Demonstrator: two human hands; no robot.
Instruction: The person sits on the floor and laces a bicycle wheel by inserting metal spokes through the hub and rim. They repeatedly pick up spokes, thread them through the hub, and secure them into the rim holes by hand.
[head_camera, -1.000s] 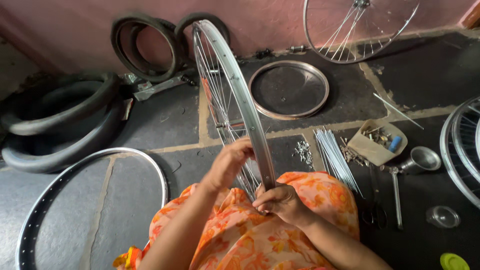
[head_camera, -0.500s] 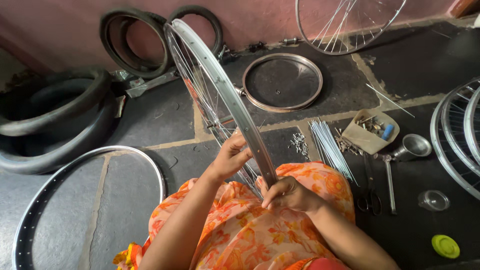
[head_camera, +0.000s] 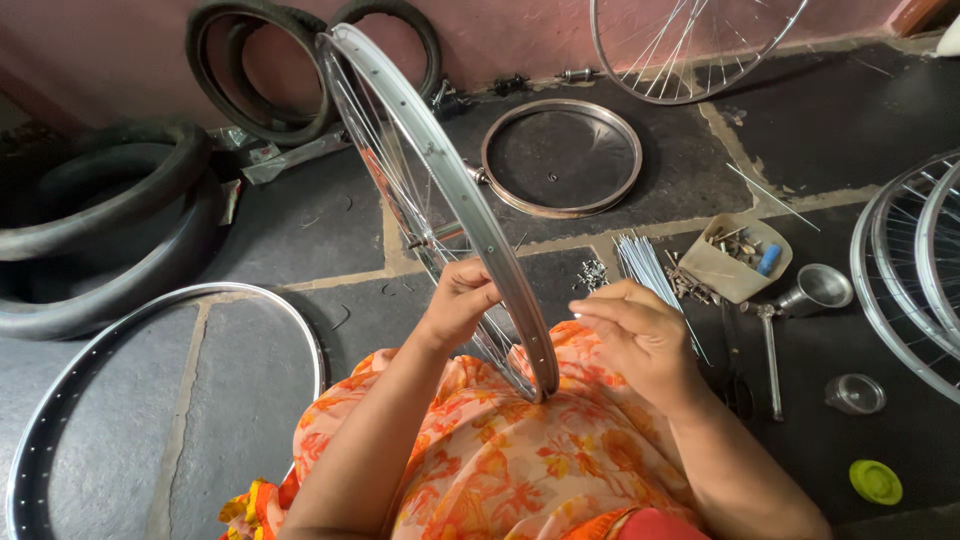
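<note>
My left hand (head_camera: 462, 300) grips the silver wheel rim (head_camera: 470, 215), which stands upright on edge in my lap, on the orange flowered cloth (head_camera: 520, 465); my right hand (head_camera: 640, 335) pinches something thin just beside it, probably a spoke, too fine to be sure; I judge I am lacing spokes, and next need a steady aim at a rim hole; loose steel spokes (head_camera: 645, 265) lie near on dark stone floor (head_camera: 260, 250); matte rubber tyres (head_camera: 110, 225) left.

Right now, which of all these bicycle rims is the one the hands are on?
The upright spoked rim standing on the lap: left hand grasps it, right hand beside it. The bare rim and ringed rim lie flat, untouched.
</note>
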